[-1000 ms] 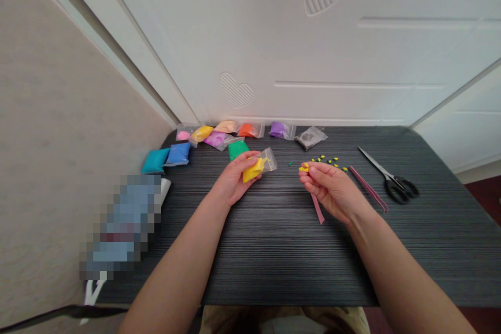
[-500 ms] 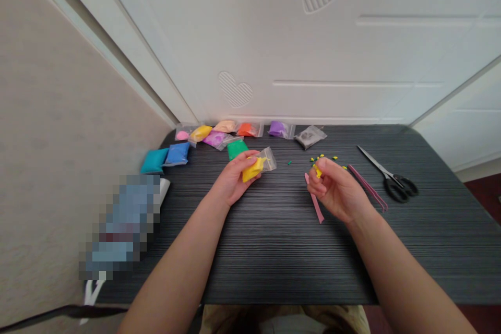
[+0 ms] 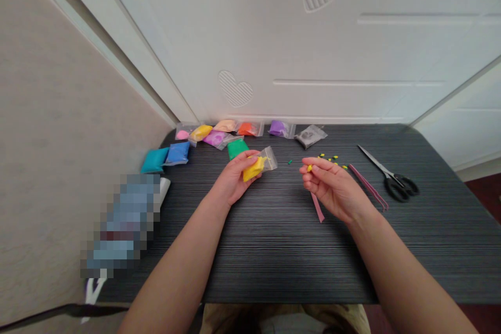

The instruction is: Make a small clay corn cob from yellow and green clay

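Currently the right hand (image 3: pixel 336 188) has its grip closed, thumb against fingers, on a yellow piece (image 3: pixel 310 168) held above the desk (image 3: pixel 293 261). The left hand's (image 3: pixel 235 182) grip is clamped around a yellow bag (image 3: pixel 252 168), some yellow stuff reaching toward its clear end. If that thumb presses too hard, the soft-looking piece could flatten or stick to the skin; if it slackens, the piece could drop. Squeezing the bag might likewise push more out than wanted.

Just beyond the right fingers lie small yellow-and-green pieces (image 3: pixel 335 157), partly hidden; a dip of the hand could smear or scatter them. A lone green bit (image 3: pixel 290 162) sits between the hands, easily brushed aside by a sleeve-less wrist. A pink strip (image 3: pixel 317 209) runs partly under the right hand, where the palm might nudge it. Farther right are pink tweezers (image 3: pixel 366 183) and scissors (image 3: pixel 401 188); the green packet (image 3: pixel 237 148) lies just behind the left hand.
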Motion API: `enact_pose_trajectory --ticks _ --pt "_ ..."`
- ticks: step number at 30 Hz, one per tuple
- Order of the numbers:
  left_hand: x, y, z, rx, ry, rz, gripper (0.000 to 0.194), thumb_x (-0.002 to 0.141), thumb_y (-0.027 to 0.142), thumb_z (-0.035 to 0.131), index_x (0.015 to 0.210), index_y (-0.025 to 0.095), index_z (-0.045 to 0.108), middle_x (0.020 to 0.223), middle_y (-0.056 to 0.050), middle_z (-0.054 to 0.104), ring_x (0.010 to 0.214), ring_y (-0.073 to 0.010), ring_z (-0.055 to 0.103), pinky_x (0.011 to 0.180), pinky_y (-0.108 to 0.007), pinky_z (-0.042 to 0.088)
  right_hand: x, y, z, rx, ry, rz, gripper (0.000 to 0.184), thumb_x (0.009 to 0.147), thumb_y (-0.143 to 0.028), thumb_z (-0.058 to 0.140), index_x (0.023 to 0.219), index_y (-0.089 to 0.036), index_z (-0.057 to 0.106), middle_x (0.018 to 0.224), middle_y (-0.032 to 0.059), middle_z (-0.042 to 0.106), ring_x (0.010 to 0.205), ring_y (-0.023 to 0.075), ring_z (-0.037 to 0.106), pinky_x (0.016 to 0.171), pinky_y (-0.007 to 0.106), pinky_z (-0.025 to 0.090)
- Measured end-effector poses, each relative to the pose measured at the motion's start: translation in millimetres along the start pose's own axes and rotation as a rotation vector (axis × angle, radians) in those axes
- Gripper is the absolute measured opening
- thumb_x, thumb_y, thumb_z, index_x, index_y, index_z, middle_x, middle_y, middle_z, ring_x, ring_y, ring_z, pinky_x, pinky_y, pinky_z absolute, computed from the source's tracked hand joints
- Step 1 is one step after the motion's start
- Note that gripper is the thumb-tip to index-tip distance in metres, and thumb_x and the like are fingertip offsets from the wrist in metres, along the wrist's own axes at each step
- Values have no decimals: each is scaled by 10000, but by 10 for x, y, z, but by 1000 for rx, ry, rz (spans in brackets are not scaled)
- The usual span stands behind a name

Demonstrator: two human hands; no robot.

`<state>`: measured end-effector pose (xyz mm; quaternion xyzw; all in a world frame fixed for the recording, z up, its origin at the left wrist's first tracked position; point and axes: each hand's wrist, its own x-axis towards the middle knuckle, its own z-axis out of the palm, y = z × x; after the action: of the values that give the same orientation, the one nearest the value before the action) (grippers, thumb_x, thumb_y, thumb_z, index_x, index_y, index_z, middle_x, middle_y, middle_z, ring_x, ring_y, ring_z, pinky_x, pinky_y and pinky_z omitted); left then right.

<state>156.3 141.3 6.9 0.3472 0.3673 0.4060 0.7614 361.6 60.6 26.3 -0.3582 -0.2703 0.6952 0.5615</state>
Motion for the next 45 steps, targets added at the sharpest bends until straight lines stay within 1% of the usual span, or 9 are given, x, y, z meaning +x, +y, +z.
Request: enact_pose_trajectory --ticks 6,13,18,26,32,35,38,41,45 --pt "1 -6 4 -8 12 3 170 711 180 595 879 159 574 812 -11 596 672 -88 579 554 -184 501 1 -2 20 25 -36 2 212 744 -147 582 949 -167 634 897 38 670 788 85 625 754 177 503" --pt "2 -14 -7 -2 -4 -3 173 717 183 592 887 161 573 809 -11 595 656 -83 576 546 -180 498 -11 6 21 11 -20 -16 145 772 -176 571 909 -170 616 777 7 671 632 54 624 607 136 523" --pt "2 -9 5 -6 10 -7 162 712 181 593 871 159 574 802 -9 596 658 -84 577 544 -178 495 -5 -7 7 46 -43 -23 120 813 -177 494 889 -169 586 781 24 676 655 82 635 618 177 517" --pt "5 -16 -6 -12 1 -4 155 717 181 591 870 166 573 811 -3 587 676 -80 573 555 -176 496 -15 -23 2 92 -110 -7 127 813 -149 398 826 -185 519 646 8 644 497 80 560 484 185 408" --pt "2 -8 8 -20 14 -8 157 711 173 593 867 162 575 803 -3 587 664 -80 571 549 -180 499 -41 -35 22 105 -108 3 89 832 -222 421 802 -188 498 562 -13 622 424 69 499 439 181 341" --pt "-1 -4 15 -25 19 -8 158 706 171 597 862 156 577 797 -5 590 656 -80 573 543 -179 498 -62 -48 56 109 -102 -12 75 823 -235 451 770 -195 488 484 -43 574 357 55 406 405 180 290" --pt "-3 0 20 -32 25 -14 160 697 172 604 855 157 578 788 -5 598 654 -85 580 541 -180 499 -82 -65 82 112 -112 -31 67 802 -187 453 739 -205 470 408 -76 470 326 49 276 386 183 230" --pt "-5 1 22 -37 22 -18 164 692 172 609 852 157 579 790 -7 605 656 -87 586 547 -180 501 -86 -70 89 123 -101 -50 85 769 -156 459 709 -215 449 383 -94 339 352 60 189 409 193 241" --pt "-5 -4 10 -30 35 -25 168 691 170 610 856 163 579 791 -6 608 656 -87 588 554 -180 506 -58 -46 87 156 -80 -60 87 737 -137 464 729 -223 458 449 -74 360 411 76 267 463 207 296"
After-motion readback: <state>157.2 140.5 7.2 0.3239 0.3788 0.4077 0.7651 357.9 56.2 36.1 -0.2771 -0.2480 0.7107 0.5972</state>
